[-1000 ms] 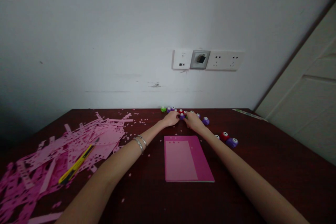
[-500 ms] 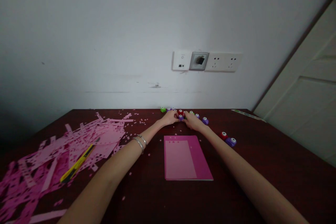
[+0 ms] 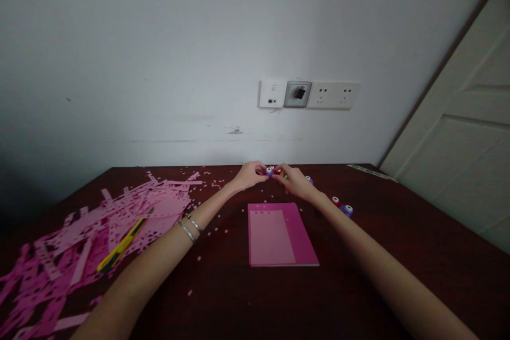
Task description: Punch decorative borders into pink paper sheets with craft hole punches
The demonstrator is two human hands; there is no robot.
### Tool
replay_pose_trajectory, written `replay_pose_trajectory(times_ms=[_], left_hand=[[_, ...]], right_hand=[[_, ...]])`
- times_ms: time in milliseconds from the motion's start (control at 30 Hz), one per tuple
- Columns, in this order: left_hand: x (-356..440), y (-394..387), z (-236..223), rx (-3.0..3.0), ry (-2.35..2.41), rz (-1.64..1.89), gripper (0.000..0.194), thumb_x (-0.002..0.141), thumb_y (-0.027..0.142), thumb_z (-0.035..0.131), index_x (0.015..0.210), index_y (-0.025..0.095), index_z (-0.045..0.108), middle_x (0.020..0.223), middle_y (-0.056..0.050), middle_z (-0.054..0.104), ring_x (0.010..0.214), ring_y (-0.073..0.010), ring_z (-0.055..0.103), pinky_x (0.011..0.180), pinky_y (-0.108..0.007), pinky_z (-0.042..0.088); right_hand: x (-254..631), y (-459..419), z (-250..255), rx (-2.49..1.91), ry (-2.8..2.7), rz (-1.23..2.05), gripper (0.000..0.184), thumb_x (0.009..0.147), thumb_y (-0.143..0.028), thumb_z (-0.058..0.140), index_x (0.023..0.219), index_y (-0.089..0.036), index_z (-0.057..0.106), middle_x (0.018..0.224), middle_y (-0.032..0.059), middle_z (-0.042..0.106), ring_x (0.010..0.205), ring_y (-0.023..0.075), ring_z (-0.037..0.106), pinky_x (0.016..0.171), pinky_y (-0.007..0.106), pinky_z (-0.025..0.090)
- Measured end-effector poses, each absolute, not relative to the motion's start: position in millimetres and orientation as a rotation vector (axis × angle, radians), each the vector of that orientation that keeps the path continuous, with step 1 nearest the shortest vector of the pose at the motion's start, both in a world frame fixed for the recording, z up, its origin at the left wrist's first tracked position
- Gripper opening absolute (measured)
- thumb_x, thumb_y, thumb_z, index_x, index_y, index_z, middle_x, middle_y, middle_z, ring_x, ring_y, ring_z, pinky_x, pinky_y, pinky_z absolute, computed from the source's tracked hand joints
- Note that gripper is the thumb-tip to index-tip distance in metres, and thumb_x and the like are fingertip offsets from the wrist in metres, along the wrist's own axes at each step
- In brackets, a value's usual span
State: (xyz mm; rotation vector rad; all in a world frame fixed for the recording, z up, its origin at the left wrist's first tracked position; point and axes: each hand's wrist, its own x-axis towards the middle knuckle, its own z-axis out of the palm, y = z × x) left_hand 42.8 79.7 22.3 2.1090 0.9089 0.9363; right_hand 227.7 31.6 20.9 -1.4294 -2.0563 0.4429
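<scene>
Both my arms reach to the far edge of the dark wooden table [image 3: 398,255]. My left hand [image 3: 247,175], with bracelets on its wrist, pinches a small purple paper punch [image 3: 270,171] just above the table. My right hand [image 3: 297,183] faces it with fingers closed on a small red punch [image 3: 278,171]. The two punches touch between my fingertips. My hands hide most of the row of punches by the wall; one purple punch [image 3: 309,179] shows behind my right hand.
A pink paper stack [image 3: 279,234] lies in front of my hands. Pink paper scraps [image 3: 91,228] and a yellow utility knife [image 3: 121,244] cover the left side. A red punch [image 3: 336,201] and a purple punch [image 3: 346,209] sit right. Wall sockets [image 3: 308,94] and a door [image 3: 462,133] stand behind.
My hands have lifted slightly from the row of punches, bringing a purple and a red punch up between the fingertips. The view has shifted a little.
</scene>
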Motion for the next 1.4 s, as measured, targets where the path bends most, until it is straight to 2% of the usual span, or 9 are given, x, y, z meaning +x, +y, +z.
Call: replay_pose_trajectory(times_ms=[167,267,467,600,667,767,933,1200,1400], left_hand=[[35.5,43.4,37.8,2.106,0.975,1.013,0.018,0.067,0.015,0.064,0.083,0.012,0.057,0.069,0.0,0.063,0.063,-0.0098,0.057,0.061,-0.023,0.045],[35.1,25.5,36.7,2.107,1.01,1.034,0.021,0.067,0.016,0.064,0.085,0.013,0.055,0.068,0.001,0.061,0.06,-0.009,0.055,0.058,-0.022,0.044],[30.9,18.6,28.8,2.12,1.008,1.018,0.032,0.066,0.027,0.069,0.093,0.014,0.058,0.067,0.001,0.06,0.061,-0.0102,0.054,0.058,-0.023,0.043],[27.7,20.9,28.2,2.116,1.008,0.978,0.03,0.067,0.032,0.069,0.09,0.014,0.064,0.067,0.0,0.061,0.06,-0.0102,0.052,0.057,-0.023,0.042],[27.5,20.8,28.0,2.095,0.979,0.961,0.028,0.068,0.033,0.068,0.089,0.014,0.065,0.069,-0.001,0.063,0.061,-0.0103,0.053,0.058,-0.023,0.042],[28.4,20.6,26.5,2.058,0.986,0.942,0.03,0.067,0.035,0.069,0.087,0.013,0.066,0.07,-0.002,0.064,0.062,-0.0113,0.055,0.058,-0.023,0.043],[30.1,21.7,22.0,2.014,1.045,0.874,0.03,0.063,0.032,0.071,0.085,0.013,0.066,0.068,-0.002,0.065,0.062,-0.0131,0.058,0.056,-0.023,0.043],[27.6,20.9,30.3,1.865,0.866,0.724,0.033,0.057,0.019,0.074,0.088,0.011,0.064,0.066,-0.002,0.065,0.06,-0.0112,0.059,0.057,-0.024,0.044],[18.9,26.4,34.5,1.739,0.791,0.641,0.03,0.066,0.018,0.068,0.095,0.012,0.065,0.07,-0.004,0.067,0.061,-0.0098,0.059,0.064,-0.027,0.047]], right_hand=[[214.0,1.6,24.5,-1.248,-1.847,0.748,0.032,0.082,-0.035,0.05,0.107,-0.017,0.054,0.093,0.0078,0.063,0.062,0.0141,0.062,0.036,0.02,0.044],[205.0,-7.3,23.0,-1.163,-1.808,0.89,0.03,0.082,-0.031,0.048,0.105,-0.013,0.057,0.092,0.0095,0.064,0.073,0.0173,0.064,0.04,0.02,0.047],[200.9,-12.4,27.0,-1.046,-1.881,1.0,0.029,0.079,-0.021,0.048,0.103,-0.011,0.06,0.084,0.0074,0.066,0.077,0.0176,0.064,0.057,0.025,0.052],[206.7,-14.1,33.8,-1.044,-1.891,1.167,0.036,0.081,-0.025,0.047,0.112,-0.013,0.058,0.098,0.0107,0.063,0.086,0.0209,0.062,0.044,0.021,0.051],[209.5,-14.2,36.2,-1.028,-1.892,1.232,0.037,0.082,-0.027,0.047,0.114,-0.014,0.058,0.104,0.0116,0.062,0.09,0.0214,0.061,0.043,0.021,0.052],[211.4,-13.6,37.3,-1.043,-1.9,1.252,0.037,0.082,-0.031,0.05,0.114,-0.016,0.06,0.101,0.0103,0.063,0.086,0.0193,0.06,0.043,0.019,0.052],[211.3,-12.0,34.7,-1.131,-1.921,1.202,0.035,0.08,-0.034,0.055,0.106,-0.014,0.064,0.074,0.0048,0.062,0.066,0.0137,0.058,0.041,0.019,0.05],[217.6,-5.1,29.4,-1.145,-1.904,1.195,0.036,0.076,-0.038,0.059,0.103,-0.015,0.066,0.071,0.004,0.063,0.061,0.0132,0.057,0.042,0.022,0.05],[221.6,-2.3,27.6,-1.116,-1.87,1.225,0.037,0.076,-0.036,0.06,0.105,-0.013,0.061,0.081,0.0066,0.065,0.072,0.0165,0.062,0.043,0.021,0.051]])
